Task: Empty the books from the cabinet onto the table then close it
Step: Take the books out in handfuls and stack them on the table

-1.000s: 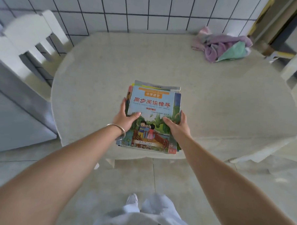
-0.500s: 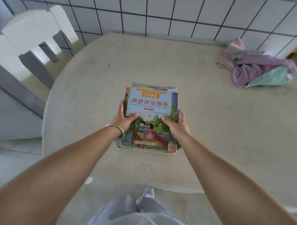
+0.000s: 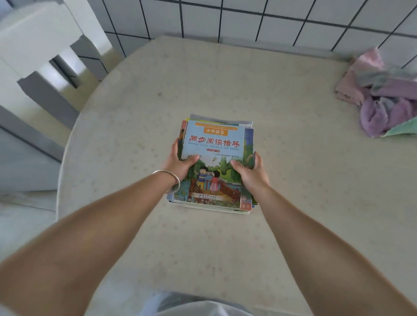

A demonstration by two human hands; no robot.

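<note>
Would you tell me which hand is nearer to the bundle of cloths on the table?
Right. The right hand grips the book stack's side facing the cloths; the left hand grips the opposite side, farther away.

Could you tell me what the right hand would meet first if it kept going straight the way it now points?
Gripping the stack of books, the right hand points toward the tiled wall. Only bare table lies ahead, so the wall probably comes first.
</note>
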